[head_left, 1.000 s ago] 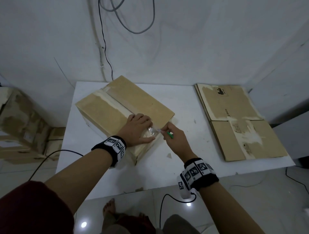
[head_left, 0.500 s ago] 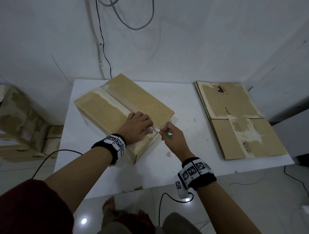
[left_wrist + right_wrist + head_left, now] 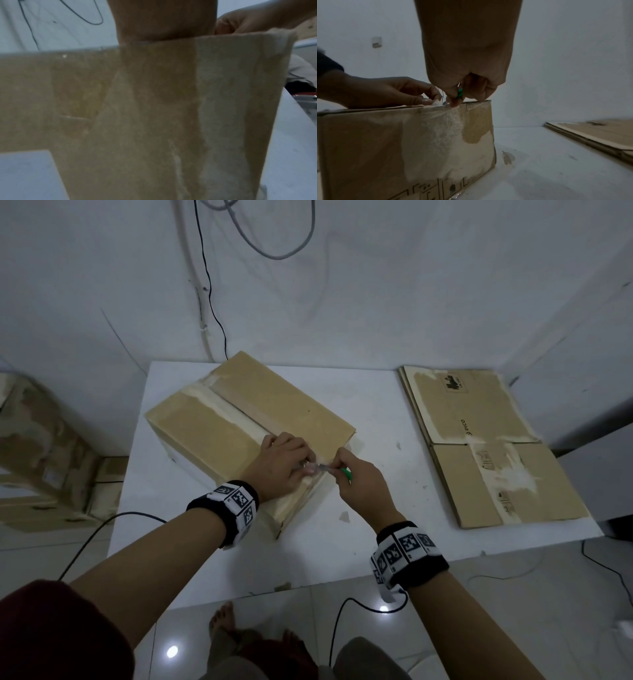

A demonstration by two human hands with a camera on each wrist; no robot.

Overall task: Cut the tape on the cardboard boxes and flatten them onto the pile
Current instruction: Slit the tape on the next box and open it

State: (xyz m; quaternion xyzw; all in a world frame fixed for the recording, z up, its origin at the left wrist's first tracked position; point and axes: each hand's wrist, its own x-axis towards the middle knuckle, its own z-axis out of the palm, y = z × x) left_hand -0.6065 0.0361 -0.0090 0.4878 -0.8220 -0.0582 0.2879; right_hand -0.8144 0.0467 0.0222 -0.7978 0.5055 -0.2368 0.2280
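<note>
The tape at the near edge of the cardboard box is being cut. A green-handled cutter is being gripped by the right hand, while loosened tape is being pinched by the left hand just beside it. Judged next: the blade being drawn along the seam, away from the left hand's fingers.

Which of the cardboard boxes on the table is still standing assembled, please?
The cardboard box under both hands, on the table's left half; its top seam is still taped. The boxes on the pile at the right lie flat.
</note>
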